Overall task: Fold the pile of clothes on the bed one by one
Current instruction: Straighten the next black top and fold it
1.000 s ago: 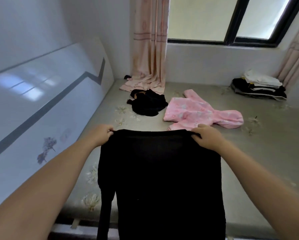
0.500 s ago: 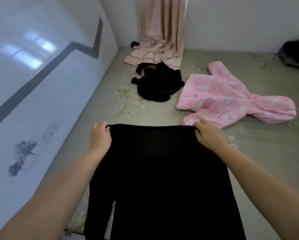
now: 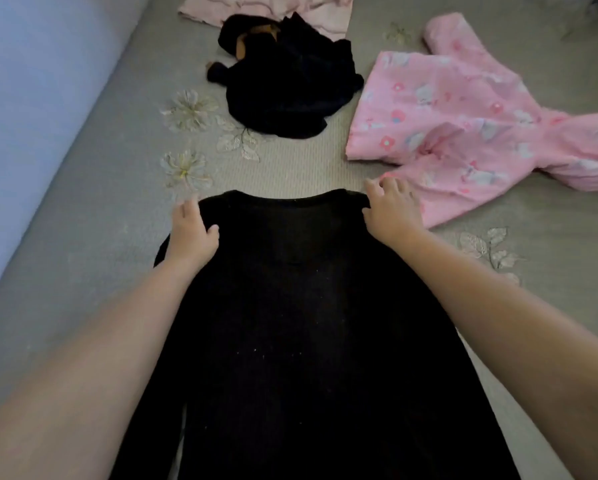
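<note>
A black long-sleeved top [image 3: 290, 306] lies flat on the grey bed cover [image 3: 83, 271], neckline away from me. My left hand [image 3: 192, 232] holds its left shoulder corner, thumb on top of the cloth. My right hand [image 3: 392, 211] holds the right shoulder corner, fingers curled over the edge. A crumpled black garment [image 3: 287, 88] lies farther back in the middle. A pink patterned padded jacket [image 3: 463, 119] is spread out at the right, its hem just beyond my right hand.
A pale glossy headboard [image 3: 31, 98] runs along the left side of the bed. The hem of a pink curtain [image 3: 266, 5] rests on the bed at the far edge. Embroidered flowers [image 3: 186, 133] mark the cover.
I have lowered the black top from hanging in the air onto the bed, and it now lies flat. My view has tilted down, so the window and the far stack are out of sight.
</note>
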Demonstrator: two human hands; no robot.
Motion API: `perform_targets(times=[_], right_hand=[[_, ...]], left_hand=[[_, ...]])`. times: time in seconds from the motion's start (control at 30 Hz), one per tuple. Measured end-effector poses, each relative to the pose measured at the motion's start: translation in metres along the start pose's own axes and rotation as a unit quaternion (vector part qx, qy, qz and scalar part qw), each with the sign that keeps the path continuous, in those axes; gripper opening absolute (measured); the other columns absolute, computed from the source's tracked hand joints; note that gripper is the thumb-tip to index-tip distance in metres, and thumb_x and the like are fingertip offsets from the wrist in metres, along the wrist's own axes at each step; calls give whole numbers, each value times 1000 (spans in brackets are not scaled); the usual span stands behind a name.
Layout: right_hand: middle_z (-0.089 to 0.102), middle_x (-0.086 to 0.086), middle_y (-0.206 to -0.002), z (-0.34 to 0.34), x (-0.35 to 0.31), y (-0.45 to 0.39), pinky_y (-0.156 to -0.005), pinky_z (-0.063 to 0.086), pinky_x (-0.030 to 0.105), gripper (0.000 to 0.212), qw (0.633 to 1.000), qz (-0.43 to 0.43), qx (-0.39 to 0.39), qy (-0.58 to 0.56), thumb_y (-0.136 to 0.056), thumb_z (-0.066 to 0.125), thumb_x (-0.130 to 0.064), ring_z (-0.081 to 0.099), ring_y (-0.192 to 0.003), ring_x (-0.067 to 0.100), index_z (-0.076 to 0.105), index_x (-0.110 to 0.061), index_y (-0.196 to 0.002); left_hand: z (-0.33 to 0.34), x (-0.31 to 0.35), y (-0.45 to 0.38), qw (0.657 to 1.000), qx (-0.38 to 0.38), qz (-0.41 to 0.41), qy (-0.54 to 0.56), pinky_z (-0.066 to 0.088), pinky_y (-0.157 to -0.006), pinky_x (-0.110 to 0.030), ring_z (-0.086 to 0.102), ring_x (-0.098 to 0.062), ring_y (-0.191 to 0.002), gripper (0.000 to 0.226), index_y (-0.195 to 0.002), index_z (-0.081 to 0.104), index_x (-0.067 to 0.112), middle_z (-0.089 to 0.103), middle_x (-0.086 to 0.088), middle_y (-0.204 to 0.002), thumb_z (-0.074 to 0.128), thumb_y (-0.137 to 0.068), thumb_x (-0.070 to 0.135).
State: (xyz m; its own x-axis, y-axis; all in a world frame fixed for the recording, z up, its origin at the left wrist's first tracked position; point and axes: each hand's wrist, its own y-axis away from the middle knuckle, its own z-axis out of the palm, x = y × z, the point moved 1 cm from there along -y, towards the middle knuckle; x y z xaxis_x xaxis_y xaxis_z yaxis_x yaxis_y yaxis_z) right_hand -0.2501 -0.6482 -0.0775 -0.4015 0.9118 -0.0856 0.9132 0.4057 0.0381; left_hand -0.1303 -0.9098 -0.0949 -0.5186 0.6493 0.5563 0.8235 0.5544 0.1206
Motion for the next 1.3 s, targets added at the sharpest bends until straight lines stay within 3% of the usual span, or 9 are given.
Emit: perform_targets(times=[0.17, 0.53, 0.67, 0.77, 0.83, 0.97, 1.17, 1.23, 1.3], right_hand=[[16, 12, -153, 96, -42, 75, -111, 13, 46, 54, 991, -73, -116, 1, -94, 40, -34, 7, -143, 26, 25, -17, -144], [19, 21, -151, 127, -133, 127, -109, 4, 56, 58, 974, -164, -141, -73, -91, 49, -39, 13, -140, 37, 35, -11, -140], [34, 25, -143, 129, -181, 136, -102, 19, 63, 56, 959, -231, -148, -69, -87, 51, -41, 31, -133, 43, 47, -9, -133], [31, 20, -147, 138, -210, 144, -105, 14, 61, 59, 951, -252, -170, -54, -89, 36, -47, 25, -137, 37, 42, -12, -136], [9, 9, -155, 153, -215, 149, -109, -7, 51, 59, 950, -228, -211, -40, -94, 33, -47, 2, -143, 27, 25, -17, -144], [-4, 2, -156, 162, -209, 149, -110, -14, 46, 61, 948, -215, -234, 1, -95, 29, -47, -10, -143, 22, 12, -20, -147], [-6, -1, -156, 144, -206, 134, -113, 5, 43, 63, 927, -249, -279, 37, -95, 34, -45, -6, -143, 19, 6, -26, -147], [-8, -3, -156, 138, -202, 126, -113, 10, 39, 63, 916, -263, -299, 52, -95, 35, -43, -6, -143, 17, 4, -29, -147], [-9, -4, -156, 133, -201, 122, -112, 13, 38, 62, 909, -267, -316, 52, -95, 35, -41, -7, -143, 16, 3, -29, -147]], left_hand=[[56, -58, 49, 985, -128, 21, -112, 15, -114, -40, 12, -29, -141, 56, -143, 22, 5, 15, -18, -152, 45, -94, 17], [4, -135, 131, 990, -62, 75, -104, 32, -101, -49, 39, -47, -125, 46, -120, 49, -15, 45, -33, -130, 65, -78, -3], [-11, -165, 147, 987, -58, -38, -145, 34, -102, -47, 38, -44, -126, 54, -127, 43, -11, 42, -31, -131, 65, -80, 2], [-18, -191, 158, 985, -51, -130, -104, 38, -67, -39, 55, -37, -88, 12, -82, 56, 4, 57, -12, -83, 54, -90, 12], [-23, -204, 171, 993, -45, -112, 0, 35, -57, -26, 48, -23, -57, 37, -56, 42, 19, 43, 6, -57, 55, -89, 8], [-44, -215, 173, 938, 24, -229, 260, 40, -61, 3, 55, 8, -70, 20, -89, 65, 21, 61, 16, -78, 54, -89, 5], [-81, -208, 107, 791, 129, -333, 498, 50, -67, -19, 57, -7, -69, 21, -75, 60, 18, 60, 0, -75, 52, -90, 6], [-93, -201, 78, 798, 186, -305, 485, 48, -74, -20, 56, -5, -71, 15, -81, 61, 14, 59, 3, -77, 52, -90, 7], [-99, -198, 60, 873, 169, -248, 384, 43, -80, -10, 57, -2, -84, 20, -110, 58, 12, 60, 7, -94, 53, -90, 12]])
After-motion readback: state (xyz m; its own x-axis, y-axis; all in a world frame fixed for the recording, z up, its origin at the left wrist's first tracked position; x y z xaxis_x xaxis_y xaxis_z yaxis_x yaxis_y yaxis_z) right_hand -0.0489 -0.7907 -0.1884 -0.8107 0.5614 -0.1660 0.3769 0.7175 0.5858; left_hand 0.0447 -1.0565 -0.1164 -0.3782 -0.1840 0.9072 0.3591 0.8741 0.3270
